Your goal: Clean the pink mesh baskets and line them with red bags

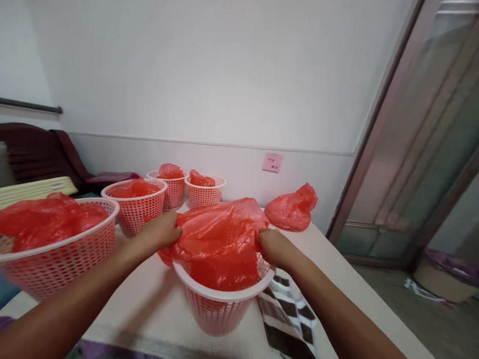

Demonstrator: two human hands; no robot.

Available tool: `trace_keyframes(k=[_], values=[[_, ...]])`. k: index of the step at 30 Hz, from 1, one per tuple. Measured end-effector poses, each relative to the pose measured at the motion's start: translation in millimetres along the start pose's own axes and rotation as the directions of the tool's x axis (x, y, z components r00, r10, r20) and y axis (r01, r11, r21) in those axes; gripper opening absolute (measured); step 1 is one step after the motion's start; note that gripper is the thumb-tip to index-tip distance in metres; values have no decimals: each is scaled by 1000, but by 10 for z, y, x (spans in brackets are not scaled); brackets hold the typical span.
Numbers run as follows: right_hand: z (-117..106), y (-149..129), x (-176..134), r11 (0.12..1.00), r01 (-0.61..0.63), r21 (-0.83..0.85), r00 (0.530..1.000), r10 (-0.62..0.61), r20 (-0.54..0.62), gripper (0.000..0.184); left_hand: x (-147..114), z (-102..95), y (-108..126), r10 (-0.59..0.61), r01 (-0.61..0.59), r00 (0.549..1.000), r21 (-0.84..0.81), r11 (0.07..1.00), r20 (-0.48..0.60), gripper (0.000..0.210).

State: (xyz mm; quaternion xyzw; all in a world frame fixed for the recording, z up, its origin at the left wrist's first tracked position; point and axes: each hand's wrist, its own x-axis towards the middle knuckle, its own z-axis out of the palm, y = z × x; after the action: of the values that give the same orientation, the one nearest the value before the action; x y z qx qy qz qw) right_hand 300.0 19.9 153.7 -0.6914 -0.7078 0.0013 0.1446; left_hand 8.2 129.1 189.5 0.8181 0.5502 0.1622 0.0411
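Note:
A red plastic bag (222, 236) is stretched between my two hands, over a white-rimmed pink perforated basket (219, 309) on the table. My left hand (165, 232) is closed on the bag's left edge, beyond the basket's far left rim. On the other side, my right hand (274, 246) grips the bag's right edge, above the right rim. Part of the bag hangs down inside the basket, and its upper part stands above the far rim. A striped cloth (287, 322) lies by the basket, partly under my right forearm.
To the left stand a large basket (63, 262) and a smaller basket (142, 210), both with red bags. Two more baskets, a left one (175, 193) and a right one (205, 196), are near the wall. A bunched red bag (291, 207) lies on the white table (349, 304).

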Motion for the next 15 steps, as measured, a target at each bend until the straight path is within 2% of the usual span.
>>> trace_keyframes(k=[1,3,4,5,7,8,10,12,13,15], values=[[-21,29,-15,1000,15,10,1000,-15,-22,17,-70,-43,56,20,-20,999,7,1000,-29,26],[-52,67,-52,998,45,34,997,-43,-68,19,-253,-122,261,140,-141,980,3,990,-140,35],[-61,78,-74,997,59,47,995,-55,-89,20,-355,-147,391,274,-282,933,0,959,-232,36],[-64,86,-98,996,69,57,992,-63,-105,20,-455,-156,524,407,-431,867,-23,902,-288,34],[-55,108,-152,994,86,72,988,-76,-133,20,-614,-116,738,591,-617,771,-48,785,-238,39],[-43,127,-183,991,97,97,984,-81,-161,19,-665,-67,797,636,-653,750,-52,755,-183,47],[0,187,-252,978,115,172,968,-72,-239,17,-707,69,802,692,-697,716,-47,716,-88,55],[58,269,-329,963,116,245,950,-35,-311,16,-705,223,680,753,-756,655,-34,654,-66,32],[91,311,-369,957,103,270,943,-8,-333,15,-705,296,593,786,-790,612,-23,613,-90,19],[154,380,-446,952,64,299,934,48,-353,15,-726,424,408,833,-848,519,10,530,-189,12]])
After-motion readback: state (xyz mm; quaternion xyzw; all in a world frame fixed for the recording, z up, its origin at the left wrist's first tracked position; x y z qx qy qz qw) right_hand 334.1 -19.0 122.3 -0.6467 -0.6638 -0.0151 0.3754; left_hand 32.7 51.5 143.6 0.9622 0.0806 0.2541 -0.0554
